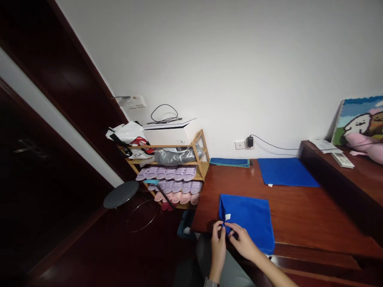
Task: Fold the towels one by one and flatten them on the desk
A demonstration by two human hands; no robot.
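Note:
A blue cloth (251, 219) lies on the brown wooden table at its near left part, with a small white tag near its left side. My left hand (218, 239) pinches the cloth's left edge just below the tag. Close beside it, my right hand (241, 241) has thumb and fingers closed on the same cloth, near its lower left corner. A second blue cloth (287, 171) is spread flat at the back of the table, and a folded blue cloth with a green edge (229, 162) lies against the wall.
Left of the table (308, 215) stands a wooden rack (203, 169) with slippers, a white box (167, 134) and bags. A round stool (121, 194) is further left. A white remote (342, 160) and pink plush toy (366, 147) sit on the raised surface at right.

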